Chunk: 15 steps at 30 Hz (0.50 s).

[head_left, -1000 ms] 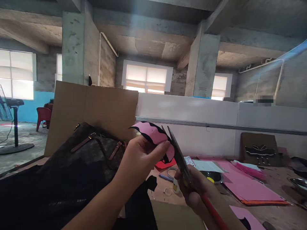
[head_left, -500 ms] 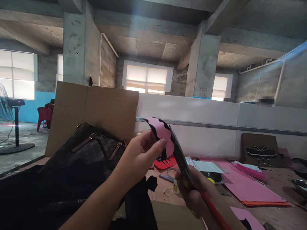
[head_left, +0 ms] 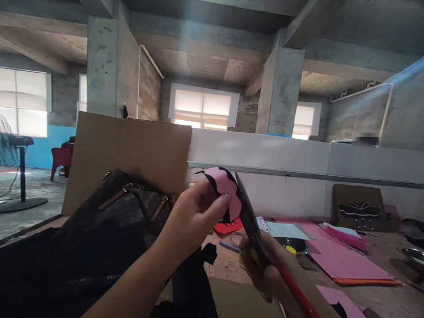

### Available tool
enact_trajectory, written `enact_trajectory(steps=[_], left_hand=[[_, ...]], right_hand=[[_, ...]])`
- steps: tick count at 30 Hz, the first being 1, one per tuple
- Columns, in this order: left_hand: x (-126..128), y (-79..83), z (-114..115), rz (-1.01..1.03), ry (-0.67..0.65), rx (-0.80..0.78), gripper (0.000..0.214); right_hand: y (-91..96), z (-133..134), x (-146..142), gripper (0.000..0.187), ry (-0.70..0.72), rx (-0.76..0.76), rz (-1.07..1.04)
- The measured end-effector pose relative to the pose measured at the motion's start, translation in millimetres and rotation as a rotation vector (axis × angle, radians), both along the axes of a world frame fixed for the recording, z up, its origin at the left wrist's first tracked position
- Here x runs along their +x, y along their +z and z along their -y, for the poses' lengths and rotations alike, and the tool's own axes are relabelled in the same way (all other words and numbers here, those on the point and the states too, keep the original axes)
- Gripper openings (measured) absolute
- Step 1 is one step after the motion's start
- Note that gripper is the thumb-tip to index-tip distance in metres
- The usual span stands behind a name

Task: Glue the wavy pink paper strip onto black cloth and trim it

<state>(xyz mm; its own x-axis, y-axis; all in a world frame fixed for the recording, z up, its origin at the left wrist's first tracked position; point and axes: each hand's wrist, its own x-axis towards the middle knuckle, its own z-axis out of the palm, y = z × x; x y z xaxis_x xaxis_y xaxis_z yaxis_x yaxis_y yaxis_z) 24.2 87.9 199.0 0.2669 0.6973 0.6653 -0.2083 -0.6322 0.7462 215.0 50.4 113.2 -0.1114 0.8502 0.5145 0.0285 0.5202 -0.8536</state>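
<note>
Pink paper shape (head_left: 228, 194) sits pinched in the raised left hand (head_left: 195, 216); at its four o'clock the right hand (head_left: 265, 269) clenches scissors (head_left: 248, 221), blades angled toward eleven o'clock.

Scissors (head_left: 247, 212) touch the cutout (head_left: 227, 192) at its 3 o'clock; the left hand (head_left: 195, 216) grips it at 8. Bag (head_left: 126, 207) at the hand's 9 o'clock, cardboard (head_left: 132, 150) behind; sheets (head_left: 331, 256) on the table (head_left: 384, 258) at 4.

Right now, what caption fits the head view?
Left hand pinches a black-edged pink paper piece while the right hand holds scissors against it beside a brown handbag.
</note>
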Motion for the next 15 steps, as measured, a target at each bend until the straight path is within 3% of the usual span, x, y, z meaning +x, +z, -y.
enact_trajectory(steps=[5, 8, 11, 15], left_hand=[[1, 1.7, 6, 0.021, -0.017, 0.045, 0.014], [0, 2.9, 12, 0.032, -0.031, 0.053, 0.012], [-3, 3.9, 17, 0.038, -0.045, 0.049, 0.01], [-4, 4.8, 21, 0.045, -0.089, 0.036, 0.008]], right_hand=[[-5.0, -4, -4, 0.066, 0.094, 0.051, 0.006], [-3.1, -4, -5, 0.074, 0.115, -0.055, -0.045], [4.8, 2, -5, 0.066, 0.172, -0.205, -0.042], [12.1, 17, -3, 0.066, 0.205, -0.201, -0.019]])
